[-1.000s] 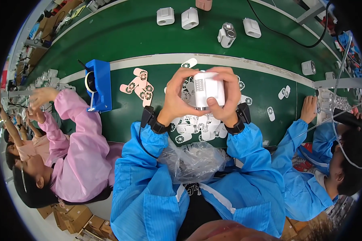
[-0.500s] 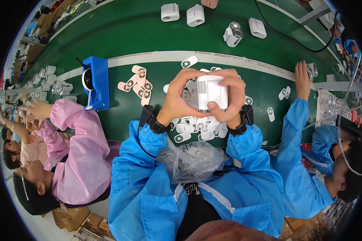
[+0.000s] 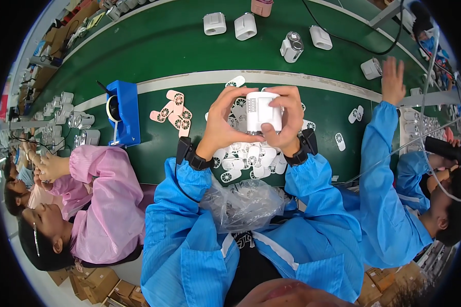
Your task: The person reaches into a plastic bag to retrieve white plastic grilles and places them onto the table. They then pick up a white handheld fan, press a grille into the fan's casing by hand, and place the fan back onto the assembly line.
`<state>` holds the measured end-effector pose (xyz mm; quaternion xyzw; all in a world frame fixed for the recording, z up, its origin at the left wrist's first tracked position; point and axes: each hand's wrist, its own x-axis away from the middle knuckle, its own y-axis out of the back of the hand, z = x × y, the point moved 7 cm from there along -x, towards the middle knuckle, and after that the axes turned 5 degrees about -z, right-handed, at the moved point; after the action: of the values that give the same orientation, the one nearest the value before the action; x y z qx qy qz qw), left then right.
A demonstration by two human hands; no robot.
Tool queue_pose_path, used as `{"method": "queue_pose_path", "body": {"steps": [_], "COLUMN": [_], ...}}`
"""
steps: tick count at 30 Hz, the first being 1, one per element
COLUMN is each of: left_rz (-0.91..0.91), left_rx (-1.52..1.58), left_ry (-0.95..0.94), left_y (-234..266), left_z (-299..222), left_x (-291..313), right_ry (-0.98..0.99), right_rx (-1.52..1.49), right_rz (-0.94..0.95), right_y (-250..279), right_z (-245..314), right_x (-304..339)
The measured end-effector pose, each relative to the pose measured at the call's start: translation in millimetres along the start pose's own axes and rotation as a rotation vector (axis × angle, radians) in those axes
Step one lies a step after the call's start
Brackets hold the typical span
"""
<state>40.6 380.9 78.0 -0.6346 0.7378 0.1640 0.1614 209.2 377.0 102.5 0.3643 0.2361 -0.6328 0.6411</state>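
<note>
A white housing [image 3: 261,111] with small slots is held up between the two hands, over the green table [image 3: 159,153]. By the left hand [image 3: 222,120] it is gripped from the left side; by the right hand [image 3: 289,118] it is gripped from the right, with the thumb laid on its front face. Below and around the hands, white plates [image 3: 233,163] with round grilles are piled. To the left of the hands, pink plates [image 3: 177,108] are gathered, and farther left a blue tape dispenser [image 3: 131,112] is placed. Nearer to the body than the hands, a clear plastic bag [image 3: 243,207] is seen. Far to the right, a co-worker's hand [image 3: 393,81] is held near a white device [image 3: 370,69].
</note>
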Motion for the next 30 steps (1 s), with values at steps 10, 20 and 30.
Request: {"method": "queue_pose_path", "body": {"steps": [10,20,30], "left_rz": [0.033,-0.083,0.062], "left_rx": [0.271,-0.578,-0.52], "left_ry": [0.25,-0.18,0.241], "left_y": [-13.4,-12.2,69.1], "left_z": [1.2,3.0,85.7], "left_x": [-34.0,-77.9,-137.8], "right_ry": [-0.281,-0.543,-0.263], "right_rx": [-0.106,0.02,1.171], "right_rz": [-0.123,-0.066,-0.293], "right_y": [5.0,-9.0,174.7], "right_z": [-16.8,-74.7,-231.9], "right_x": [-31.2,-58.5,-100.1]}}
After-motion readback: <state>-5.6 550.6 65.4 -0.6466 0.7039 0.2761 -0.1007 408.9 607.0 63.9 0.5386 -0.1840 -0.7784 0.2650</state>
